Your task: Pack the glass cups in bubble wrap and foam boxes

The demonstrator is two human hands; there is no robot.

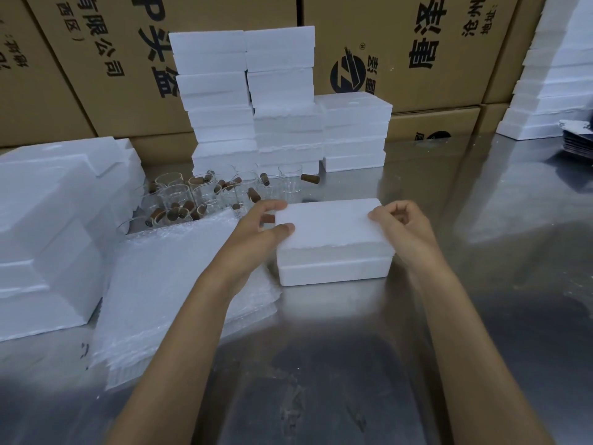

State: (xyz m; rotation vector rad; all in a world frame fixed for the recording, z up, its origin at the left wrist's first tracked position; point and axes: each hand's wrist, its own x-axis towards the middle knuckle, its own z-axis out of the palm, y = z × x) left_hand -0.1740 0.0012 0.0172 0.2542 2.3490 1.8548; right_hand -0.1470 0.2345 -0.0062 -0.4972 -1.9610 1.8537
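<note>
Squarely between both hands' fingers [272, 207], foam box [333, 242]

table [481, 252]: brushed metal, glossy, reflective | box [333, 248]: white foam, matt, grainy, ragged lid edge | stack [282, 101]: same matt foam | wrap [167, 284]: clear plastic, bubbled, faint sheen | cups [192, 194]: clear smooth glass, brown wood-like handles | cartons [417, 43]: matt brown cardboard, black print
</note>
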